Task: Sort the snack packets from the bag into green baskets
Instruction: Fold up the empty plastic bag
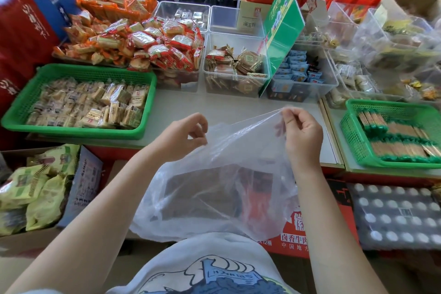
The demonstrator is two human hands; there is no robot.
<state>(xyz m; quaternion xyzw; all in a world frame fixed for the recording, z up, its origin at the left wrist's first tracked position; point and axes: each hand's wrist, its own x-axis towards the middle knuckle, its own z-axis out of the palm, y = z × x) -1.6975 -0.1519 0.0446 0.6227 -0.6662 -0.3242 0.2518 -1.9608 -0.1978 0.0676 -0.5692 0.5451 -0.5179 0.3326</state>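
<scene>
Both hands pinch the clear plastic bag (214,188) rim, left hand (183,137) and right hand (301,135) apart, mouth spread, green baskets (21,107) flanking on the counter.

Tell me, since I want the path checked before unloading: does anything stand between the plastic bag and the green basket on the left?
Nothing visible does. The left hand and right hand pinch the clear plastic bag open at the counter's front edge, and bare counter lies between it and the left green basket, which already holds pale packets.
</scene>
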